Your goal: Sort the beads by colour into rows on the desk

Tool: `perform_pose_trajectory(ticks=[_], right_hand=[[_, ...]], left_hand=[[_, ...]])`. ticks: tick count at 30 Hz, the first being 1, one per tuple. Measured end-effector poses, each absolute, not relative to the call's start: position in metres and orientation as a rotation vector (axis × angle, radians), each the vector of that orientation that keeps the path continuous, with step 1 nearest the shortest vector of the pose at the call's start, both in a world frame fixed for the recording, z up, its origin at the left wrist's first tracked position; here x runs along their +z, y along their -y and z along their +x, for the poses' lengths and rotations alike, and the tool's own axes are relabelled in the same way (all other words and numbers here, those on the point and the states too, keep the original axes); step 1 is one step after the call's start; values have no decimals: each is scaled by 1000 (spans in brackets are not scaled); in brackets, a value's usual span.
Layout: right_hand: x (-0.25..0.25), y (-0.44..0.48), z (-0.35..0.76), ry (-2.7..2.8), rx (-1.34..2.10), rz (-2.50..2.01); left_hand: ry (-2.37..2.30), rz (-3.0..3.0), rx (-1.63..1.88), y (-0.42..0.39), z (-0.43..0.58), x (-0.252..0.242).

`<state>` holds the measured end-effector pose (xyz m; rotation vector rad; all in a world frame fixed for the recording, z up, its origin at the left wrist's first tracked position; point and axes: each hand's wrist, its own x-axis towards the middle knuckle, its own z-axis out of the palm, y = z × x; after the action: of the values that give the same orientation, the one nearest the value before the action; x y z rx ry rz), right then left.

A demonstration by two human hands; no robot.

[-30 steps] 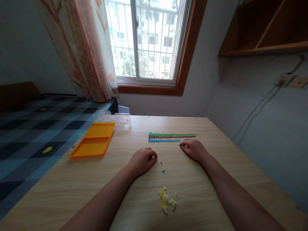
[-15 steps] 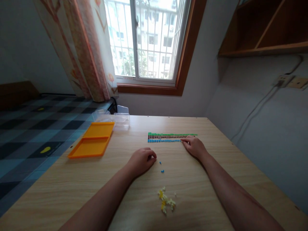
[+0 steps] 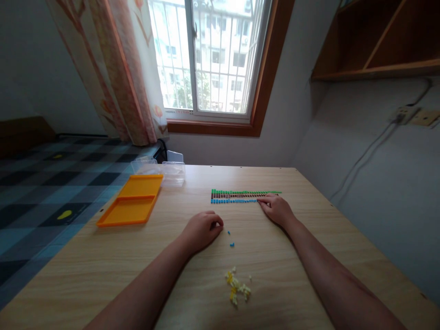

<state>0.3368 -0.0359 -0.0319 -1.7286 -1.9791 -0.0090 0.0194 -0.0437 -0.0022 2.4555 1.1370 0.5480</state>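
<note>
Three long rows of tiny pieces lie across the table: a green row [image 3: 240,192], a dark brown row [image 3: 237,195] and a blue row [image 3: 235,200]. My right hand [image 3: 277,210] rests at the right end of the blue row, fingertips pinched together; whatever is between them is too small to make out. My left hand [image 3: 204,229] lies on the table with thumb and fingers closed, and its contents are hidden. Just right of it are small blue pieces [image 3: 232,244]. Nearer the front is a loose pile of pale and bright yellow pieces [image 3: 236,288].
An open orange tray [image 3: 125,211] sits on the left of the wooden table [image 3: 275,275]. Clear plastic boxes [image 3: 173,174] stand behind it at the far edge. A bed with a checked cover [image 3: 68,183] adjoins the table on the left.
</note>
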Motion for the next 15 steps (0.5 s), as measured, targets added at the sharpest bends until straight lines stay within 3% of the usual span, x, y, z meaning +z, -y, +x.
perform_pose_trajectory(ticks=[6,15], right_hand=[[-26,40,330,1967,17,-1667],[-8,80,257,2346,314,-1185]], left_hand=[[-1133,2464,535,44,19,-2],[-1120,2472,554,44,20,-1]])
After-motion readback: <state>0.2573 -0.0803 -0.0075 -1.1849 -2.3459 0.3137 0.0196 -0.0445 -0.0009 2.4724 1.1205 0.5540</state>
